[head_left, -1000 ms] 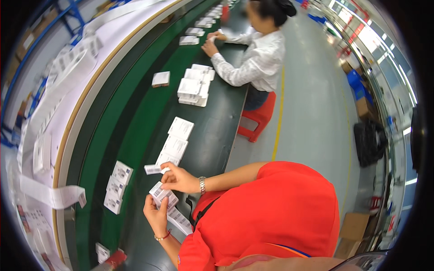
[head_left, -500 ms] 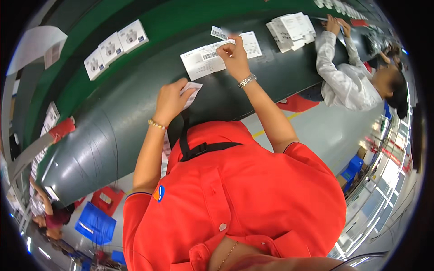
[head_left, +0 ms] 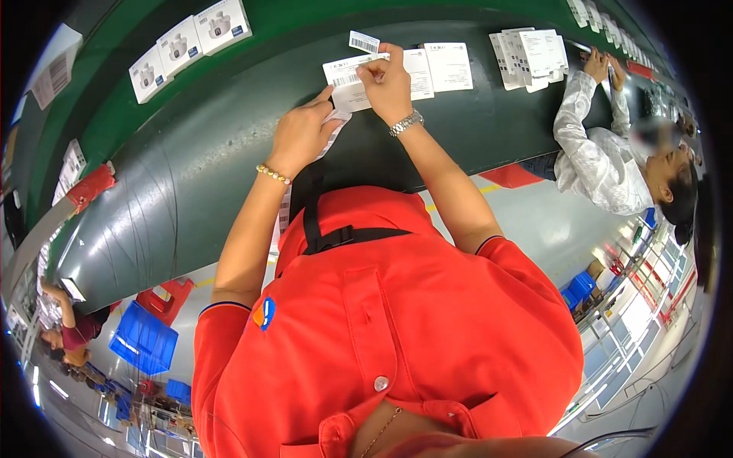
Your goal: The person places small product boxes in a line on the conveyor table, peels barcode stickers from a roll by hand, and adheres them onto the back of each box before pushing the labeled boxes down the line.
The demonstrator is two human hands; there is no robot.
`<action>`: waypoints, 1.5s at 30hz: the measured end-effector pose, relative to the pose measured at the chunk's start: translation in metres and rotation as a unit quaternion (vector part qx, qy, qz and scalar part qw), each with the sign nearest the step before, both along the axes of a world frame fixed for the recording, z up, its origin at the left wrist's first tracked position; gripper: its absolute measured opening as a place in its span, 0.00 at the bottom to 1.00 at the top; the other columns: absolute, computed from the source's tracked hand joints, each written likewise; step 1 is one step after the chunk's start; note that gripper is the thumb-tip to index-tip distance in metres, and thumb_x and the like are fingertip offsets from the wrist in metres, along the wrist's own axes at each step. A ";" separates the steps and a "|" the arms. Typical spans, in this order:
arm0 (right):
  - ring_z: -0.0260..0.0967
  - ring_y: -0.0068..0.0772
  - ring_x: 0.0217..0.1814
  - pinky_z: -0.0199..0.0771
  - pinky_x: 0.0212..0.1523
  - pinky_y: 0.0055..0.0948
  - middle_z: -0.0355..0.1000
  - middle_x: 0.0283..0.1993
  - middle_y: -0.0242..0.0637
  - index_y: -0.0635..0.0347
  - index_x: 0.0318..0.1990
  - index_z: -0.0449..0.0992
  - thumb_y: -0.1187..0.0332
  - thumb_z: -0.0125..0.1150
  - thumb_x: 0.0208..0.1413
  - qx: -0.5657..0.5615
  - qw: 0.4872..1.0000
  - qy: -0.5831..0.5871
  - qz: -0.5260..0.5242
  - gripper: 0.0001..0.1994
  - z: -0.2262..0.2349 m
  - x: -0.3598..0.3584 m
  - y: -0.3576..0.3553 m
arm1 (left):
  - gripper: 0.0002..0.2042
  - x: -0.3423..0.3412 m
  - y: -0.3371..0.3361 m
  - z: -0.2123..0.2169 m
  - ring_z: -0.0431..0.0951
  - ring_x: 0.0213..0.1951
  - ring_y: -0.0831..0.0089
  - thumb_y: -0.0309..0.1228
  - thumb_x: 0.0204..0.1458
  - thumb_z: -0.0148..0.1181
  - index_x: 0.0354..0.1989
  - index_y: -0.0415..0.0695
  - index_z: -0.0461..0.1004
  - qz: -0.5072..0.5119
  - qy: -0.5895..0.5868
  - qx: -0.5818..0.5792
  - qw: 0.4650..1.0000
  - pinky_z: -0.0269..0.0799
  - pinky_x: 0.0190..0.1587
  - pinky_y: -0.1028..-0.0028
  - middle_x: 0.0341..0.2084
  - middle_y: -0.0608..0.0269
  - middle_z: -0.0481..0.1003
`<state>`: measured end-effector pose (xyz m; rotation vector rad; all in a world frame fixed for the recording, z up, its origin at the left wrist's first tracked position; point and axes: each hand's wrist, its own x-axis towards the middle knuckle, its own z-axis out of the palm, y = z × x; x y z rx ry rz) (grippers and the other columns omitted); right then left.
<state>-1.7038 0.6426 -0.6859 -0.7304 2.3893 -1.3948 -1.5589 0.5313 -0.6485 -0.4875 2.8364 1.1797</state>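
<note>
On the dark bench [head_left: 191, 175], both hands' fingers pinch a white barcode label [head_left: 345, 80]: left hand [head_left: 299, 137]; right hand [head_left: 389, 84].

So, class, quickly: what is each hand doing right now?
Left hand: closed on a paper strip.
Right hand: pinching a white label on the bench.

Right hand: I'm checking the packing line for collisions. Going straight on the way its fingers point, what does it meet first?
Probably the small white barcode label just beyond the right hand, though depth is unclear.
</note>
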 end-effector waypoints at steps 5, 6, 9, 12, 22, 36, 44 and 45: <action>0.72 0.35 0.29 0.70 0.33 0.30 0.74 0.28 0.37 0.65 0.48 0.61 0.73 0.63 0.46 0.025 0.999 0.024 0.010 0.22 -0.002 0.005 0.001 | 0.09 -0.001 0.005 -0.010 0.77 0.33 0.56 0.32 0.46 0.59 0.25 0.38 0.70 -0.023 -0.014 -0.020 0.999 0.73 0.35 0.62 0.55 0.62 0.67; 0.72 0.35 0.29 0.70 0.33 0.30 0.74 0.28 0.37 0.65 0.48 0.61 0.73 0.63 0.46 0.027 0.999 0.024 0.008 0.22 -0.003 0.005 0.003 | 0.09 -0.001 0.006 -0.011 0.77 0.33 0.57 0.31 0.46 0.59 0.25 0.38 0.69 -0.030 -0.007 -0.029 0.999 0.74 0.35 0.63 0.55 0.62 0.67; 0.62 0.39 0.34 0.58 0.35 0.37 0.65 0.33 0.35 0.61 0.47 0.66 0.67 0.67 0.42 0.058 0.945 0.320 0.023 0.23 -0.018 -0.004 0.009 | 0.09 -0.002 0.004 -0.014 0.77 0.33 0.57 0.31 0.46 0.60 0.24 0.39 0.69 -0.043 0.006 -0.035 0.998 0.74 0.34 0.63 0.56 0.64 0.66; 0.63 0.37 0.32 0.61 0.34 0.35 0.65 0.33 0.37 0.60 0.45 0.67 0.66 0.67 0.43 0.062 0.951 0.295 -0.066 0.22 -0.017 -0.032 0.025 | 0.09 -0.009 0.004 -0.009 0.77 0.33 0.57 0.31 0.46 0.60 0.24 0.38 0.68 -0.040 -0.005 -0.028 0.999 0.74 0.34 0.63 0.56 0.64 0.66; 0.66 0.34 0.30 0.67 0.32 0.29 0.68 0.30 0.41 0.66 0.27 0.75 0.66 0.62 0.49 0.075 0.988 0.132 -0.032 0.10 -0.021 -0.067 0.065 | 0.09 -0.056 0.039 -0.016 0.77 0.34 0.56 0.31 0.47 0.59 0.27 0.37 0.70 -0.097 0.005 -0.006 0.995 0.74 0.36 0.63 0.57 0.59 0.65; 0.65 0.41 0.28 0.65 0.28 0.37 0.67 0.27 0.38 0.57 0.33 0.74 0.63 0.66 0.45 0.145 0.913 0.376 -0.061 0.11 -0.008 -0.084 0.083 | 0.10 -0.092 0.046 -0.021 0.77 0.34 0.59 0.33 0.47 0.60 0.27 0.38 0.72 -0.123 0.018 -0.040 0.991 0.73 0.34 0.63 0.52 0.59 0.69; 0.66 0.15 0.28 0.66 0.30 0.15 0.71 0.27 0.27 0.64 0.32 0.74 0.71 0.62 0.53 -0.303 0.891 -0.329 -0.072 0.06 0.013 -0.023 0.081 | 0.15 -0.120 0.031 0.017 0.57 0.18 0.81 0.36 0.50 0.61 0.20 0.37 0.70 0.031 -0.031 0.242 0.969 0.56 0.20 0.73 0.11 0.69 0.66; 0.66 0.15 0.28 0.66 0.30 0.15 0.71 0.27 0.27 0.64 0.32 0.74 0.71 0.62 0.53 -0.305 0.891 -0.329 -0.074 0.06 0.013 -0.025 0.083 | 0.13 -0.122 0.027 0.017 0.61 0.19 0.83 0.35 0.50 0.61 0.23 0.37 0.71 0.007 -0.074 0.252 0.965 0.59 0.22 0.73 0.14 0.68 0.68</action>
